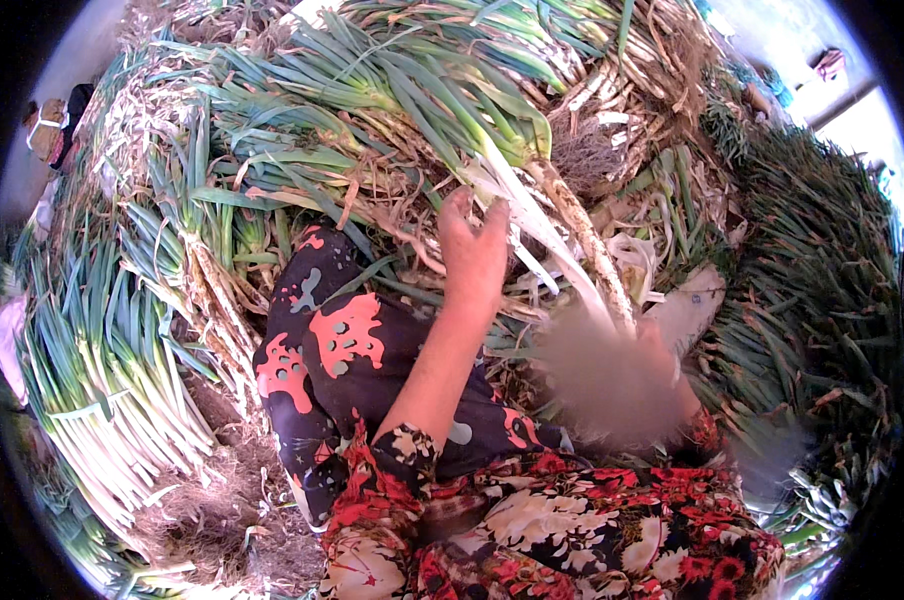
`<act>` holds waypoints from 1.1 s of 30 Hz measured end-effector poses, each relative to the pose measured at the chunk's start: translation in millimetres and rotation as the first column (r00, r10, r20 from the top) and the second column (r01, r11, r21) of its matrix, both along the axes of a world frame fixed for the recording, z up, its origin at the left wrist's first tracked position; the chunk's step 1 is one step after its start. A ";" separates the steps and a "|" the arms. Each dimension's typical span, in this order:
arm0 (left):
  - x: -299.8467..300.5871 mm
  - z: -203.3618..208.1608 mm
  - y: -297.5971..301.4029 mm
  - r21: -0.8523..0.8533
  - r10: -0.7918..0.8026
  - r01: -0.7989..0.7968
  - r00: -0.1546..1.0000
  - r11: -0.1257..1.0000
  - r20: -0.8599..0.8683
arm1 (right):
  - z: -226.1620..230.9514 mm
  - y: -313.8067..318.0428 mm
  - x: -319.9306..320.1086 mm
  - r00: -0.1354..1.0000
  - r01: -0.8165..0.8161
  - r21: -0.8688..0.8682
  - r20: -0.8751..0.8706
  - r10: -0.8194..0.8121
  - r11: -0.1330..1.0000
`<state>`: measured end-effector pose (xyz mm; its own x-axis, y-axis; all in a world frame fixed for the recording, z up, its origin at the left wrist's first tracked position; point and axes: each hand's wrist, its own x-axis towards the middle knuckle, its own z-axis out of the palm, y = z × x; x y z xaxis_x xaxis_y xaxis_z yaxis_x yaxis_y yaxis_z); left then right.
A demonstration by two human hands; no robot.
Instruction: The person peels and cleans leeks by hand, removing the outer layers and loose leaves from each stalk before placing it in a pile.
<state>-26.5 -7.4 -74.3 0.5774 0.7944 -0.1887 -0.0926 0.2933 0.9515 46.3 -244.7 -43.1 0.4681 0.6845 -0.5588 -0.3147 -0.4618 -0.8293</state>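
Note:
A leek with a long white stalk (542,225) slants across the middle, its green leaves spreading toward the upper left. Beside it runs a second, brownish stalk (584,228) with dry skin. My right hand (664,362) is at the lower ends of these stalks and appears closed around the leek; a grey blur hides most of its fingers. Up along the white stalk, my left hand (475,245) has its fingers bent at a loose pale strip of leek leaf (534,266), which hangs from the stalk. The strip's upper end is partly hidden by the fingers.
Cleaner leeks with white stalks (122,440) lie in a row at left, above a mat of roots (242,520). More untrimmed leeks (302,100) heap up ahead. Dense green leaves (812,260) fill the right side. Peeled scraps (637,260) lie beyond my right hand.

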 end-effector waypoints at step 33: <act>-17.0 35.8 8.2 -0.487 -0.022 0.369 0.814 0.792 0.580 | 3.8 12.4 -61.6 0.917 -0.196 -0.288 0.285 0.279 0.937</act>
<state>-43.4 0.8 -38.5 0.8475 0.5012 -0.1749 -0.3942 0.8149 0.4249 -15.3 -232.3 -39.3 0.4890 0.6563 -0.5745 0.0901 -0.6931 -0.7152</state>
